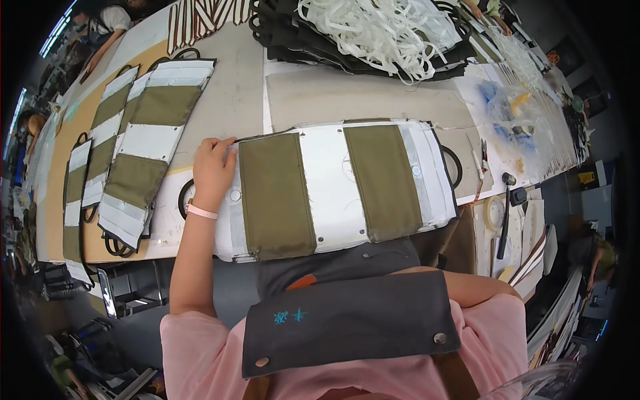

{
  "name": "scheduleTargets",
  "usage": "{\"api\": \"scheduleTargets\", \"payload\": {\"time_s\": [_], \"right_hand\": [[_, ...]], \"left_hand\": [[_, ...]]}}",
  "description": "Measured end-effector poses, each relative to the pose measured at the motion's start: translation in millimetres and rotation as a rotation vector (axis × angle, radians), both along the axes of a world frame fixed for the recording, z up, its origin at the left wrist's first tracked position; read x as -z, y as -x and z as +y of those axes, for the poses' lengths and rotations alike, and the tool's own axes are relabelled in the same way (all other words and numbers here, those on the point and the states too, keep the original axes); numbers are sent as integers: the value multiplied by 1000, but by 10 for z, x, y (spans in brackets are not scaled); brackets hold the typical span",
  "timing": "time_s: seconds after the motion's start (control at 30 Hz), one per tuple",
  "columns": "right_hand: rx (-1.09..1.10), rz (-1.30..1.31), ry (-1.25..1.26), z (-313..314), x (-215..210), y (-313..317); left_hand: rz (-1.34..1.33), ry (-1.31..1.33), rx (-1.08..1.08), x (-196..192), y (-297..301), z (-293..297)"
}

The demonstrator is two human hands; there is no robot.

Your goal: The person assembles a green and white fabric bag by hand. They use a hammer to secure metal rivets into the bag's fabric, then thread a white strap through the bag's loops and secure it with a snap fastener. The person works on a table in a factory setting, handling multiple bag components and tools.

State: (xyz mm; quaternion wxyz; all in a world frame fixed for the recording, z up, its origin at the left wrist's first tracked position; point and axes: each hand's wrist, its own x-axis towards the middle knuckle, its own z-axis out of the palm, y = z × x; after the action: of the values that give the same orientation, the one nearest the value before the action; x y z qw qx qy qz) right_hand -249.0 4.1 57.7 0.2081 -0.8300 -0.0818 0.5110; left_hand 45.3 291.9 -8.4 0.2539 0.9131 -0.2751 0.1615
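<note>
In front of me a wide olive-and-white fabric panel [333, 187] lies across the table's near edge. It has white strips between and beside two olive blocks, small dark dots, frayed threads, and a black loop at each end. My left hand [215, 167] is at its upper left corner, fingers bent over the edge and thumb on the near side, gripping it. A pink band circles that wrist. My right forearm [477, 288] runs inward behind the dark grey apron [350, 323]; the right hand itself is hidden.
Several similar fabric panels [150, 140] with black loops lie at the left. Black fabric pieces [287, 50] topped by tangled white strips [380, 33] stand at the back. To the right are clear plastic bags [517, 113], a tape roll [494, 213] and a black-handled hammer [505, 220]. Other people work nearby.
</note>
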Motion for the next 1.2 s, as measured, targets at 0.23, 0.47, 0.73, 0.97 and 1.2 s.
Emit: {"api": "scheduleTargets", "payload": {"time_s": [0.23, 0.47, 0.73, 0.97, 1.2], "right_hand": [[-31, 1, 73, 5, -168, 40], [-78, 9, 188, 16, -334, 142], [120, -397, -239, -471, -855, -317], [386, -881, -256, -364, -608, -1610], [338, -993, -502, 368, 154, -2954]], "left_hand": [[-21, -16, 10, -10, -3, 7], [-16, -56, 18, 36, 6, -33], [-109, -152, 138, -154, 123, -118], [-87, -431, 199, -216, 229, -299], [-82, -502, 212, -201, 272, -387]]}}
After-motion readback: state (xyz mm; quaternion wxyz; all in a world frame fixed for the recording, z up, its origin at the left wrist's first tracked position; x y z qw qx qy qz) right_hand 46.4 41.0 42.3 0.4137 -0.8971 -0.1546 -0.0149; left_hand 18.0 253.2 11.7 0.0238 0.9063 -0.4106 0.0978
